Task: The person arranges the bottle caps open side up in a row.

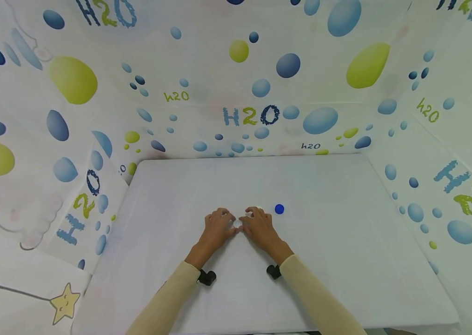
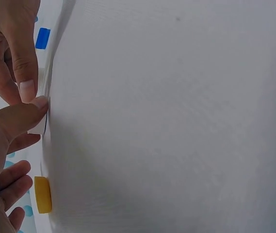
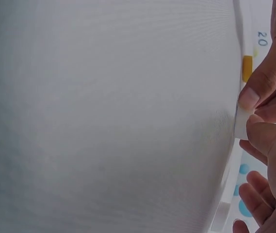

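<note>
A small white round piece (image 1: 237, 224) with a flat side wall lies between both hands near the middle of the white table. My left hand (image 1: 218, 228) holds its left side between thumb and fingers, while my right hand (image 1: 259, 226) pinches the right side. In the right wrist view, the white piece (image 3: 242, 124) stands close over the tabletop with both thumbs on its near face. A yellow short cylinder (image 2: 42, 194) sits beyond the left hand's fingers, hidden behind that hand in the head view. Past the right hand lies a blue disc (image 1: 279, 209).
Another white piece (image 3: 219, 217) rests past the right hand, mostly covered by it in the head view. The table (image 1: 344, 260) is draped in white cloth. Sheets printed with drops (image 1: 319, 120) surround its back and sides. A dark camera sits on each wrist.
</note>
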Demonstrator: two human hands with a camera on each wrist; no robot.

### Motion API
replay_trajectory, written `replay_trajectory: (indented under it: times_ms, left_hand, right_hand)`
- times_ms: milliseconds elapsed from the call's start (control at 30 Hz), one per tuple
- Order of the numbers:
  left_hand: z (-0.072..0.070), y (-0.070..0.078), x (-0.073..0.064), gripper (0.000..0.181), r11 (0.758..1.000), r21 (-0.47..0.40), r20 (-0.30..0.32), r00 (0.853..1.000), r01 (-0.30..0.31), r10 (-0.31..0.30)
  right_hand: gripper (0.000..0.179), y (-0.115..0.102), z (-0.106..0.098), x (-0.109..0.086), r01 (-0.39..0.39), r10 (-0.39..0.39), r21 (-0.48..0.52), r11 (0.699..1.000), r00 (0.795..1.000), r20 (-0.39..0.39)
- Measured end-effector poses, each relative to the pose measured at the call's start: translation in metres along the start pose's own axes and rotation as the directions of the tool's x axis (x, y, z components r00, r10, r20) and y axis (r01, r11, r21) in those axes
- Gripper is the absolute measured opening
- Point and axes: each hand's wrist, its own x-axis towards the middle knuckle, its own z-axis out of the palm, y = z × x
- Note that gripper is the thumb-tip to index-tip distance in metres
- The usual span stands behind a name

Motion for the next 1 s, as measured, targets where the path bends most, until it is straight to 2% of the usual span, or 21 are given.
replay_trajectory:
  times_ms: [233,433,767,867,1000]
  left_hand:
    - [0.0,0.005,0.002,0.04,1.0,0.0,0.024,0.999,0.022,-0.022]
    - [0.001,0.008,0.004,0.042,1.0,-0.017,0.019,1.0,0.01,-0.009]
    - [0.002,0.018,0.014,0.048,0.998,-0.053,0.022,0.999,-0.023,0.024]
    - [0.003,0.021,0.017,0.048,0.999,-0.039,0.01,0.999,-0.032,0.032]
    - [0.006,0.024,0.023,0.049,0.999,0.009,-0.003,1.0,-0.03,0.03]
  right_hand:
    - [0.036,0.002,-0.002,-0.001,-0.008,0.008,0.006,1.0,1.0,0.005]
    - [0.036,0.003,-0.006,-0.003,-0.021,0.021,0.04,0.999,1.0,-0.007]
    - [0.031,0.014,-0.012,0.002,-0.056,0.068,0.09,0.994,0.989,-0.13]
    - [0.032,0.02,-0.016,0.003,-0.07,0.086,0.106,0.992,0.984,-0.156]
    - [0.034,0.029,-0.02,0.005,-0.129,0.143,0.099,0.987,0.978,-0.155]
